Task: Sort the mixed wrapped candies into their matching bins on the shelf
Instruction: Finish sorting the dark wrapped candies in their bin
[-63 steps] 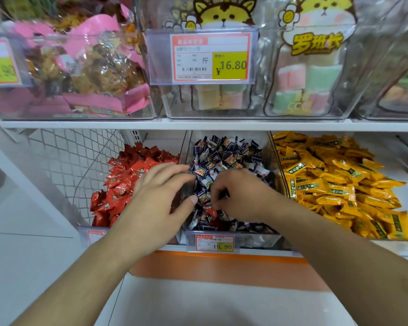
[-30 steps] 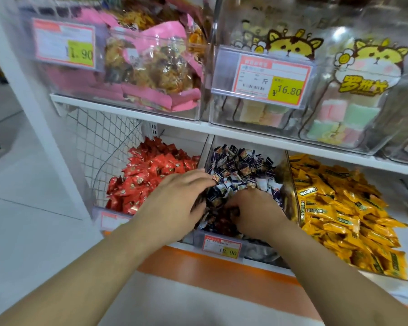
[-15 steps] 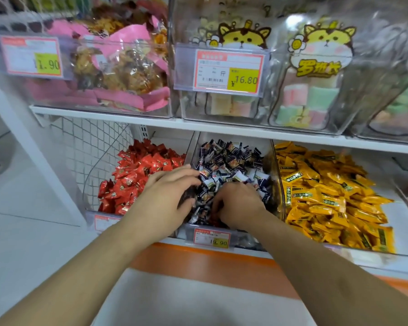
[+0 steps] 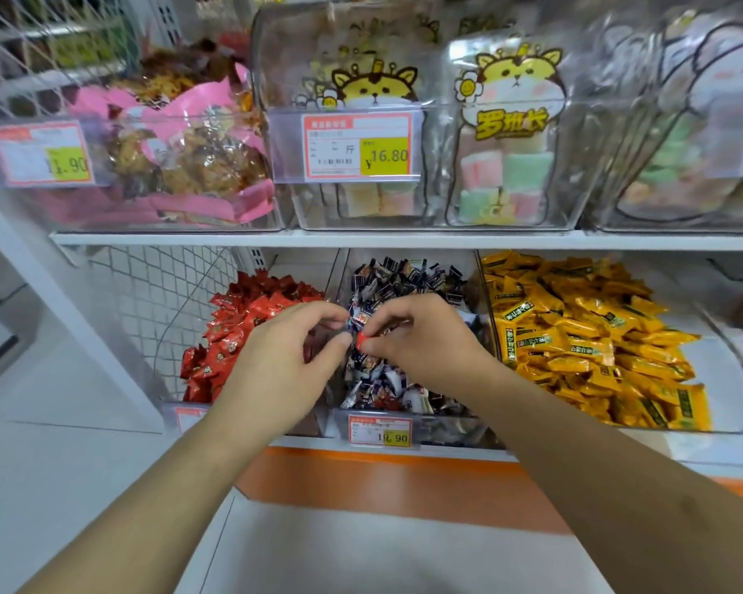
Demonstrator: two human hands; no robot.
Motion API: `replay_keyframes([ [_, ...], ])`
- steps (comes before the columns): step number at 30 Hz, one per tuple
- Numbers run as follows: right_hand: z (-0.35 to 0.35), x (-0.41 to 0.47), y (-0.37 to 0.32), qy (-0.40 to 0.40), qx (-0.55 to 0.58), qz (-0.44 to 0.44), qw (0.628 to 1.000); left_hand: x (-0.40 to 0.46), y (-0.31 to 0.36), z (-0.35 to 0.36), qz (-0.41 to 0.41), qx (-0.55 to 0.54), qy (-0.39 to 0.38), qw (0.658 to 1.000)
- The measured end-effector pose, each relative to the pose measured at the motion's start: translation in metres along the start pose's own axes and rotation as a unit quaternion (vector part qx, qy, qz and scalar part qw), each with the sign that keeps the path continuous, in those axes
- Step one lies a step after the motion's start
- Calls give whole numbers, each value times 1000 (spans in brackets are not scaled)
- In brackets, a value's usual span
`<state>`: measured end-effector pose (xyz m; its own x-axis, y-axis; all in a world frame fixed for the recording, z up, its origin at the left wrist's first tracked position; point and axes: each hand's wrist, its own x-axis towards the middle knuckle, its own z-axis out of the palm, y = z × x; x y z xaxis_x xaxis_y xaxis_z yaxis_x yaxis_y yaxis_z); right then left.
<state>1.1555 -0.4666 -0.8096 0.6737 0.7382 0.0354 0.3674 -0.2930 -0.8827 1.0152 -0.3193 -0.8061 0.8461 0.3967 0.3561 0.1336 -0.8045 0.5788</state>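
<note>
The lower shelf carries a bin of red candies, a middle bin of dark blue-and-white candies and a bin of yellow candies. Above the middle bin, my right hand pinches one red candy between thumb and forefinger. My left hand hovers over the divider between the red and middle bins. Its fingers are curled and its thumb tip almost meets the red candy. Red shows inside its curl; I cannot tell whether that is candy in the hand or the red bin behind.
A price tag fronts the middle bin. The upper shelf holds clear bins of pink snack packs and pastel marshmallow bags. A wire mesh panel closes the left side. White floor lies below an orange base strip.
Both hands have risen out of the dark candy pile. My right hand now pinches a red candy, and my left fingertips have closed in toward it.
</note>
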Motion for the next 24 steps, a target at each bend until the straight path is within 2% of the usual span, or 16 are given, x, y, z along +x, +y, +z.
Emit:
replay_keyframes([
  [3,5,-2,-5,-4,56,-1,998,0,5,-1,-57,-57,5,997],
  [8,12,3,-5,-20,92,-2,996,3,-1,-6,-98,-76,12,992],
  [12,8,7,4,-44,75,-1,996,9,-12,-21,-127,-48,61,989],
  [14,4,8,12,-68,21,-12,997,11,-18,-29,-129,25,89,987],
  [16,2,7,21,-98,-53,-20,994,10,-24,-30,-96,115,79,986],
  [17,1,7,26,-116,-86,-17,989,10,-25,-29,-70,127,64,987],
  [20,2,6,38,-165,-158,-20,973,7,-19,-17,11,101,-18,995],
  [24,3,10,44,-202,-231,-13,952,2,-18,5,99,114,-123,981],
])
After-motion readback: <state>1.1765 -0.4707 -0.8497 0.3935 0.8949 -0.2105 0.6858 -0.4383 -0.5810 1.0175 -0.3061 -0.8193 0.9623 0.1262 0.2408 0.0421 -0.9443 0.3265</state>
